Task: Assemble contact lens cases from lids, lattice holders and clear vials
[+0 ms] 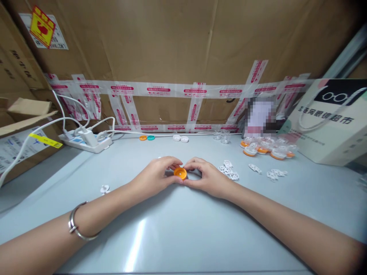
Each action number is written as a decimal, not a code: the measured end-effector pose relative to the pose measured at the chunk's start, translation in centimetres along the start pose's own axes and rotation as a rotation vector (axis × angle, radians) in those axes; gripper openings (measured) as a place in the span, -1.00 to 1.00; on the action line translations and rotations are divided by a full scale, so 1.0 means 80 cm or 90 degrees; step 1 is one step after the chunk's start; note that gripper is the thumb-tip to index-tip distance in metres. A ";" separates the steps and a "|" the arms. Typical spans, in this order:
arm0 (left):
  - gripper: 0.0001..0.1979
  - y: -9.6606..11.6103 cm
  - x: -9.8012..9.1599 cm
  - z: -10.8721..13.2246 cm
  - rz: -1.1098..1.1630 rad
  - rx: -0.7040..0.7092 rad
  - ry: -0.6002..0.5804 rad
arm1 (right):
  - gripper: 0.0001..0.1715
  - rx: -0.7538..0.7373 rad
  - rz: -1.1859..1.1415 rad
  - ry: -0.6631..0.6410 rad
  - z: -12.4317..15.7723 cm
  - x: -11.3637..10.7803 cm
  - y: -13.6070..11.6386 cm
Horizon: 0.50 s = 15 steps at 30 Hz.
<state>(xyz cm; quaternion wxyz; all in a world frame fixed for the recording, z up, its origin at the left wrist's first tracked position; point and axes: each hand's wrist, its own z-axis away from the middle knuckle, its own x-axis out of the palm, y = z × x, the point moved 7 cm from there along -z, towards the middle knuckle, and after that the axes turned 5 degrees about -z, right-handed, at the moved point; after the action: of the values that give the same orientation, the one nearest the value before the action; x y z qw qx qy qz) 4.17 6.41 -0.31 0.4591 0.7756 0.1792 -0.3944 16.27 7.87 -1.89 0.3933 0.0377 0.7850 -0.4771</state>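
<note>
Between my two hands, just over the middle of the table, is a small round orange plastic cap (180,173) with a raised rim and a pale dot at its centre. My left hand (160,172) pinches its left side between thumb and fingers. From the right, the thumb and fingertips of my right hand (208,175) close on the same cap. Beyond my right wrist lies a cluster of white openwork plastic pieces (228,170). Some small white parts (104,189) sit behind my left forearm, partly hidden by it.
At the back lie orange and green discs (146,138), white discs (180,139) and clear cups (222,136). Several orange-based clear assemblies (268,148) are piled right, before a paper bag (329,122). A power strip (86,140) with cables stands left. A large taped carton (160,49) walls the back.
</note>
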 end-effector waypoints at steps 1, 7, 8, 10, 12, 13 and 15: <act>-0.71 0.001 0.000 0.000 -0.003 -0.002 -0.001 | -0.73 -0.002 0.000 0.005 0.000 -0.001 0.000; -0.82 0.009 0.000 -0.002 -0.030 0.011 -0.021 | -0.72 -0.007 0.005 0.014 0.001 -0.003 -0.001; -0.82 0.011 0.000 -0.002 -0.029 0.019 -0.025 | -0.72 -0.009 0.007 0.016 0.001 -0.003 -0.001; -0.81 0.012 0.000 -0.002 -0.020 0.029 -0.032 | -0.71 -0.013 0.015 0.019 0.000 -0.003 0.000; -0.79 0.013 0.000 -0.001 -0.018 0.039 -0.036 | -0.70 -0.018 0.024 0.026 0.000 -0.004 0.001; -0.78 0.013 0.000 -0.001 -0.018 0.047 -0.038 | -0.70 -0.021 0.028 0.029 0.001 -0.004 0.001; -0.76 0.014 0.000 0.001 -0.014 0.069 -0.046 | -0.69 -0.024 0.036 0.032 0.001 -0.004 0.000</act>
<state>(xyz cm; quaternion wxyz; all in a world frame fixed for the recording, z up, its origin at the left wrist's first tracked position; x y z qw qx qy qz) 4.89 5.77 0.33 0.4184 0.7825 0.1499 -0.4361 16.54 7.90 -1.70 0.3878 0.0645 0.8021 -0.4495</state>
